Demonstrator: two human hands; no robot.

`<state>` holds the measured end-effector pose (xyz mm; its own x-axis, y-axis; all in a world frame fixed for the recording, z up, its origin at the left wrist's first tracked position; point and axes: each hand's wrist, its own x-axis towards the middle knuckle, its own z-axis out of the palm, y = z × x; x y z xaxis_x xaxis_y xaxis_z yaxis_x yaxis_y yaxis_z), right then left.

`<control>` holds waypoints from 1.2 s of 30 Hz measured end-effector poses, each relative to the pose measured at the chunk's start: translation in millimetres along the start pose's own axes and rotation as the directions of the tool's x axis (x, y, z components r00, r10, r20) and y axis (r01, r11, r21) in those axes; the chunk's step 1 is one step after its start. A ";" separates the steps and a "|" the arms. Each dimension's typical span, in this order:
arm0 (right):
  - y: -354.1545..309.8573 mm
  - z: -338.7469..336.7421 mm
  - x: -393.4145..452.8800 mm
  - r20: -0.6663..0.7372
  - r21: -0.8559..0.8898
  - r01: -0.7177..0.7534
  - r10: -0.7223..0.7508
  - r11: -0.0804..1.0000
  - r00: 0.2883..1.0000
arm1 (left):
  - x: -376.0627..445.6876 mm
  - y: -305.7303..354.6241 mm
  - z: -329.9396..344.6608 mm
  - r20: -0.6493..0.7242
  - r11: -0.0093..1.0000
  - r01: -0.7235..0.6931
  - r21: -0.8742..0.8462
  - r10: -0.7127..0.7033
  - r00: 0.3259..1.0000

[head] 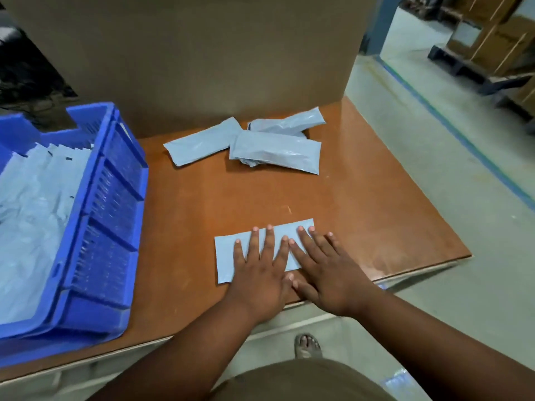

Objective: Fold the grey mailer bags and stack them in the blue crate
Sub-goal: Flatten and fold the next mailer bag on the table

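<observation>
Hands: both flat on the job right at the near edge, left hand [262, 267] and right hand [324, 270] side by side, thumbs touching, fingers straight and spread, gripping nothing, just pressing down.
Cardboard wall: big brown cardboard sheet [202, 53] standing well beyond the fingertips, closing off the back of the table.
Table: orange-brown table [362, 198] carrying everything, its bare top running out ahead of and to the right of the fingers.
Crate: blue crate [115, 175] well off to the left of the left hand, and it's already holding a layer of grey bags [37, 204]; they look loose and rumpled more than neatly stacked, and how many are in there can't be told.
Waiting pile: far ahead of the fingertips, close to the cardboard, a small heap of grey mailer bags [275, 149], one long folded bag [202, 144] lying just left of the rest. At least three, overlapping, none in the crate.
Bag in hand: folded mailer bag [225, 256] pinned under both sets of fingers, a flat narrow strip, its left end poking out past the left little finger, its right end under the right fingertips.
Progress: by my reading, midway. This one is being creased flat and hasn't gone to the crate yet; the pile up ahead is still to be moved across too.
</observation>
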<state>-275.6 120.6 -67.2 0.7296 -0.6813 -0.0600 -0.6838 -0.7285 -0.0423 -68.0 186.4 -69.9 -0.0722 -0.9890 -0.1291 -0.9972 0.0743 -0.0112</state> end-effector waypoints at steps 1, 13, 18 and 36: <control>0.3 1.0 1.0 0.010 0.003 -0.006 0.006 1.000 1.000 | 1.0 -1.4 1.6 -0.009 1.000 -0.011 -0.002 0.011 1.000; -5.0 -15.5 6.5 0.090 0.056 -0.075 0.069 0.996 0.994 | -17.6 -23.9 -1.6 -0.026 0.998 -0.010 -0.062 0.008 1.000; -37.2 -28.5 34.3 -0.045 0.000 0.082 -0.082 0.997 0.996 | -46.8 -60.3 -7.6 -0.128 0.997 -0.012 -0.079 0.002 0.992; -63.9 -5.0 58.7 0.101 0.033 0.134 -0.137 0.990 0.985 | -57.2 -74.4 4.1 0.091 0.992 0.096 -0.077 -0.089 0.992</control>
<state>-189.0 126.7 -63.0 0.8111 -0.5642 -0.1541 -0.5796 -0.8107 -0.0830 10.4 237.9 -65.7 0.0192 -0.9759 -0.2172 -0.9981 -0.0313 0.0525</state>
